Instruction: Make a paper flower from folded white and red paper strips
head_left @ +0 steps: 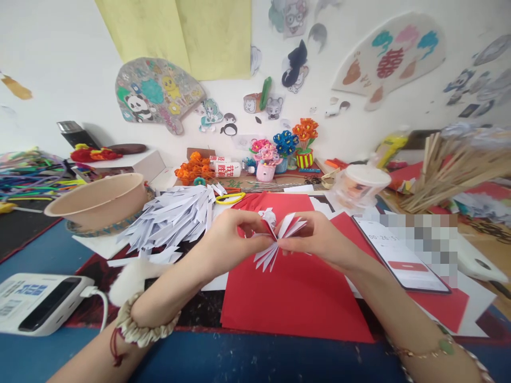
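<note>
Wall [56,37] spans the top of the frame, with a blue table [223,361] along the bottom. Red paper [295,303] lies in a stack at the lower centre. A bundle of sticks [451,170] leans at the right edge. White strips [175,218] are heaped left of centre, next to a wide tan bowl [99,202]. Two drawn fans are on the wall: a colourful one [159,96] at upper left, a paler one [391,58] at upper right. A phone [399,255] lies at lower right, part of it pixelated, and a white device [43,303] with a cable sits at lower left.

At the centre, above the red paper, the left hand [235,239] and the right hand [315,239] meet. Between them is the folded paper [288,227], white with some red, its pleats spreading at upper right and below. The left thumb and fingers are clamped on its left side, the right ones on its right side. A tub [365,181] stands beyond the right hand; a small yellow loop [230,198] lies beyond the left.
</note>
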{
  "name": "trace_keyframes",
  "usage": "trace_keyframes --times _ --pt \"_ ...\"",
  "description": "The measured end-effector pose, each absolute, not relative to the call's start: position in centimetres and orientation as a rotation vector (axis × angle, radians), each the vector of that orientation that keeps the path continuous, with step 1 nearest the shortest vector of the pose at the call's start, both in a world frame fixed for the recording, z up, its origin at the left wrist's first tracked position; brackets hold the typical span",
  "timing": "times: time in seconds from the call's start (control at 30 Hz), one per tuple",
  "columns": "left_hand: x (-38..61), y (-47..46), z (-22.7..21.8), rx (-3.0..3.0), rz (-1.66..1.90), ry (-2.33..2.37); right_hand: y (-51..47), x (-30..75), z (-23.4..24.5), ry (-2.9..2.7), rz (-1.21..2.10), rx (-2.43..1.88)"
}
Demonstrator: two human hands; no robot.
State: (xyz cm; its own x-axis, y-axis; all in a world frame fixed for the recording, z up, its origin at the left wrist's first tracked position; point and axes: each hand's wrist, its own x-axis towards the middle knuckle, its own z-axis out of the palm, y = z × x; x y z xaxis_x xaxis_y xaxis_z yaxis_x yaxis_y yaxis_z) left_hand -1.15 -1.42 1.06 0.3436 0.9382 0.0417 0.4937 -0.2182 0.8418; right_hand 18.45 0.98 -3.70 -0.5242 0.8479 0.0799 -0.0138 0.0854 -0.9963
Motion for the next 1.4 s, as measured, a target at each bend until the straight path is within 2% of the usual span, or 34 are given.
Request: trace_keyframes --times 0.37,1.07,1.4 --pt "-1.0 -2.3 0.4 1.808 0.835 1.211 1.2 18.4 -3.7 -1.651 1.556 -0.795" --pt "-0.5 -2.1 -0.2 1.897 0.788 1.374 1.2 18.4 -4.2 -1.662 1.455 -0.882" --pt "-1.1 -2.0 -0.5 1.849 0.751 1.352 1.3 18.5 -4.0 -1.572 1.526 -0.839"
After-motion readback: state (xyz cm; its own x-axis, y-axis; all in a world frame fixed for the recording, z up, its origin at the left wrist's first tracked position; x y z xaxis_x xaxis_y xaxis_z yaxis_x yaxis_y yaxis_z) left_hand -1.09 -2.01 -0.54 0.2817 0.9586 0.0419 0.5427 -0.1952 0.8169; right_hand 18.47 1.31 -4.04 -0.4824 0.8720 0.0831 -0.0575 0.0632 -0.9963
